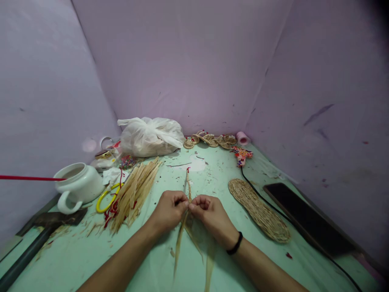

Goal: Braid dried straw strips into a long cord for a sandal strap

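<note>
Both hands meet at the middle of the table, pinching a thin braid of dried straw (189,187). My left hand (170,209) is closed, thumb against fingers, on the braid's left side. Closed in the same way, my right hand (209,215) grips it from the right and wears a black band on the wrist. The braid's far end is tied with red thread (188,169) and rests on the table. Below the fingers, loose straw strands (179,243) hang apart toward me. The exact grip point is partly hidden by the fingertips.
On the left lie a straw bundle (136,194), yellow-handled scissors (105,202), a white pot (80,182) and a hammer (45,227). A woven sole (258,209), a dark slab (304,219) and a glue gun (241,156) with cable lie right. A plastic bag (152,138) and woven sandals (209,139) stand behind.
</note>
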`<state>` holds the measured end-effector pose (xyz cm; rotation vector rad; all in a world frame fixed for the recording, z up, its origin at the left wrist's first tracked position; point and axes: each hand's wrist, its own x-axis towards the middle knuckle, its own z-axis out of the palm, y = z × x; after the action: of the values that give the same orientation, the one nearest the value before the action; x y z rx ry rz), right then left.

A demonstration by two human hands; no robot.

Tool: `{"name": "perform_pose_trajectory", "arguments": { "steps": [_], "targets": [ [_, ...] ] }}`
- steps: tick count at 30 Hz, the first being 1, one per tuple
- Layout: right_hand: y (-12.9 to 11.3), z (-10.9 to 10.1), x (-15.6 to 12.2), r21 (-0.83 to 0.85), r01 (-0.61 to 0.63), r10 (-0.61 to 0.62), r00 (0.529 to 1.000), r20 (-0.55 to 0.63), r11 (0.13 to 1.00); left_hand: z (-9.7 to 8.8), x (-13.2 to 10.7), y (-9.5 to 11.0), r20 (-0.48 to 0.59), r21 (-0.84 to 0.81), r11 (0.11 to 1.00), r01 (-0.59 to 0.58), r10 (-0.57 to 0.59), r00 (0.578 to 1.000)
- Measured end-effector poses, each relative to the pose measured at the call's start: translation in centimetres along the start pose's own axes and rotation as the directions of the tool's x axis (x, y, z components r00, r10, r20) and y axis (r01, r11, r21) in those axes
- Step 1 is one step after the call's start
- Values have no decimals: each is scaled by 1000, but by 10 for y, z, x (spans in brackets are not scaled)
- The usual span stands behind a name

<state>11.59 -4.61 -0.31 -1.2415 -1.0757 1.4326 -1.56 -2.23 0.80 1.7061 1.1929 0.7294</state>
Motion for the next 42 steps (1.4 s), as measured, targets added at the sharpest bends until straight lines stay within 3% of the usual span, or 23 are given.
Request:
{"name": "perform_pose_trajectory", "arguments": {
  "steps": [6,16,21,25,28,31,33,36,38,40,42],
  "targets": [
    [-3,-5,0,116,-62,52,995,83,991,-5,-2,6,67,21,1000,-12,10,998],
    [-3,-5,-1,44,-84,80,993,89,996,-5,-2,7,75,-19,1000,-25,26,997],
    [-2,-4,3,-59,-8,6,1000,-31,998,-13,-1,7,123,-11,1000,6,-4,992],
    [-2,-2,5,-130,61,-75,992,-101,990,-19,-3,14,44,106,989,107,-112,993],
    [-3,0,5,-134,80,-96,988,-121,988,-13,-10,19,6,203,978,50,-52,999],
    [-1,3,3,-98,94,-107,985,-137,991,0,-20,21,-47,445,893,-63,93,995],
    [2,5,3,-60,100,-109,982,-154,993,11,-28,20,-48,654,746,-126,208,977],
    [5,7,2,7,88,-85,979,-187,996,28,-38,19,40,845,494,-206,327,944],
    [6,8,2,67,60,-47,982,-184,996,35,-42,18,103,874,415,-254,353,930],
    [6,8,3,111,25,-6,986,-168,993,36,-43,19,110,855,449,-259,330,937],
    [7,7,4,120,4,15,987,-157,993,31,-41,22,39,771,603,-204,275,961]
  ]
}}
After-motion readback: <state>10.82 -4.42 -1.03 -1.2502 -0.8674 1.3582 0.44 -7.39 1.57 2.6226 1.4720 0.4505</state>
